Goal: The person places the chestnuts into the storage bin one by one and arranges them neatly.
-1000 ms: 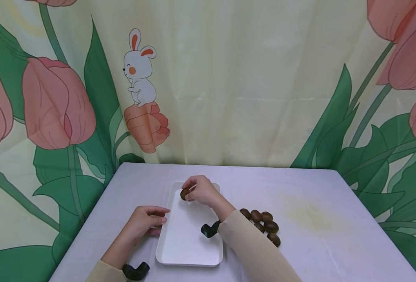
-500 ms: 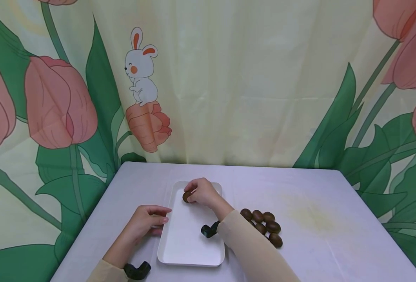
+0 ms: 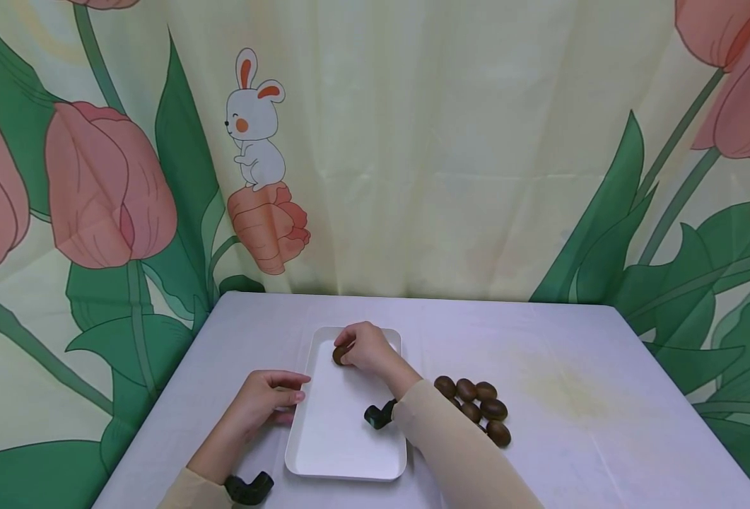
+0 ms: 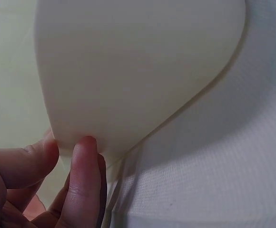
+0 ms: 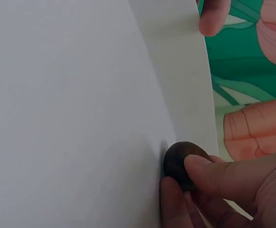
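A big pale curtain [image 3: 413,141] hangs all across the back, with pink flowers [image 3: 110,187], green leaves [image 3: 184,134] and a white bunny [image 3: 260,134] sitting on an orange carrot [image 3: 263,230]. In front of it is the table [image 3: 559,459], with a white cloth over it and a yellow stain [image 3: 559,389] on the right part. A long white tray [image 3: 343,438] lies flat on the table, near the middle. My right sleeve [image 3: 460,445] is tan, and its end goes over the tray's right edge. To the right of the tray sits a bunch of brown balls [image 3: 493,409], close together, and my sleeve hides some of them. My left hand [image 3: 263,396] is at the tray's left side, thumb and fingers a bit apart, touching its edge. My right hand [image 3: 368,348] is over the far part of the tray, and its grip is narrow, pinching one brown ball [image 5: 176,159]. A black thing [image 3: 249,488] sticks out by my left wrist and another black thing [image 3: 377,416] by my right. That pinched ball is the smallest, inside the tray near the far left corner, close to the side wall, and I can't tell if it touches the bottom
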`<state>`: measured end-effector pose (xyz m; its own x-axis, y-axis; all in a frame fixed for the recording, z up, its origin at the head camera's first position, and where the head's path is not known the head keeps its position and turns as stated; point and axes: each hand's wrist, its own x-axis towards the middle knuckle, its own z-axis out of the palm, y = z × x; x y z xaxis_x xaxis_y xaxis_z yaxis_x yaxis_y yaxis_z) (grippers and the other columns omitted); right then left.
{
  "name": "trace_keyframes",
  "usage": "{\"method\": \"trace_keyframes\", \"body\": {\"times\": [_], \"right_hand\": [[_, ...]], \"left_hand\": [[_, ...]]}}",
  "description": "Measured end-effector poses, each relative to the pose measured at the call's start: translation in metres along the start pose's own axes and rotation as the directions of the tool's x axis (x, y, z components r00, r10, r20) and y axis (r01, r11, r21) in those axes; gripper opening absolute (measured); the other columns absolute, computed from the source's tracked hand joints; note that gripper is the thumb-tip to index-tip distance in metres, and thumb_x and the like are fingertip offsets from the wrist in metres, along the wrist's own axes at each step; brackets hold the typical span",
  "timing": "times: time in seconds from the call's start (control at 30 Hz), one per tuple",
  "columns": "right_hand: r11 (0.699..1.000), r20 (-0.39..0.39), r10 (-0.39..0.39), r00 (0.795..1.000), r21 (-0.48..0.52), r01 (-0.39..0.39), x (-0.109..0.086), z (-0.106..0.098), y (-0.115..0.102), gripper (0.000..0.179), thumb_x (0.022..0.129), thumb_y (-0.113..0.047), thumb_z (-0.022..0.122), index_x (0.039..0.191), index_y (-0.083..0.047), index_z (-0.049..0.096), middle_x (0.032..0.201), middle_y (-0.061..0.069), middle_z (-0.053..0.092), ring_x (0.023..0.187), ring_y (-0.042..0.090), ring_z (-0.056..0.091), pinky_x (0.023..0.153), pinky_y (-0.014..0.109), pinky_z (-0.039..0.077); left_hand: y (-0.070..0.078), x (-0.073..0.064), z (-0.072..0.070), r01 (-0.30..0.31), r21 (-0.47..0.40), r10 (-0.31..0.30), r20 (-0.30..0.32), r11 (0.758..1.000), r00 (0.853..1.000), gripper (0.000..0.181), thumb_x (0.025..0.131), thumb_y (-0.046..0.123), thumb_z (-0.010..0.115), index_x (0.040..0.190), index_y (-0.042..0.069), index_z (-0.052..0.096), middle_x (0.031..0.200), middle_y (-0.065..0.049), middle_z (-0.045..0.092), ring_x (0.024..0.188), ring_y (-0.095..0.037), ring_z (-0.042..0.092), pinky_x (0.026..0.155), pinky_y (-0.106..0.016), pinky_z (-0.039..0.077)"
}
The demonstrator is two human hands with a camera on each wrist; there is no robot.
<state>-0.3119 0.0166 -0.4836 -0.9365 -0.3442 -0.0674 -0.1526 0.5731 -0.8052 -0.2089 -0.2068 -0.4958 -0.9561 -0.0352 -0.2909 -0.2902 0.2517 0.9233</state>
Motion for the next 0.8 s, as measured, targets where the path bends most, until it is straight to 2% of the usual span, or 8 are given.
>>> {"method": "trace_keyframes", "body": {"times": [0.37, 0.8], "right_hand": [[1.0, -0.015, -0.028, 0.999, 0.007, 0.029, 0.001, -0.0009, 0.0021, 0.025, 0.087, 0.005, 0.078, 0.104, -0.013, 0.082, 0.1, 0.002, 0.081, 0.089, 0.014, 0.07, 0.085, 0.032, 0.057], [1.0, -0.033, -0.017, 0.999, 0.004, 0.017, 0.003, 0.0016, 0.0034, 0.026, 0.088, 0.007, 0.073, 0.104, -0.013, 0.082, 0.101, 0.003, 0.081, 0.087, 0.014, 0.07, 0.085, 0.032, 0.057]], "left_hand": [[0.0, 0.0013, 0.0018, 0.001, 0.022, -0.001, -0.014, 1.0, 1.0, 0.028, 0.091, 0.007, 0.085, 0.119, 0.008, 0.082, 0.118, -0.014, 0.08, 0.085, -0.023, 0.08, 0.067, -0.04, 0.068], [-0.0015, 0.0003, 0.0017, 0.001, 0.015, 0.0, -0.017, 1.0, 1.0, 0.03, 0.09, 0.007, 0.086, 0.119, 0.008, 0.082, 0.116, -0.012, 0.08, 0.083, -0.023, 0.08, 0.066, -0.04, 0.068]]}}
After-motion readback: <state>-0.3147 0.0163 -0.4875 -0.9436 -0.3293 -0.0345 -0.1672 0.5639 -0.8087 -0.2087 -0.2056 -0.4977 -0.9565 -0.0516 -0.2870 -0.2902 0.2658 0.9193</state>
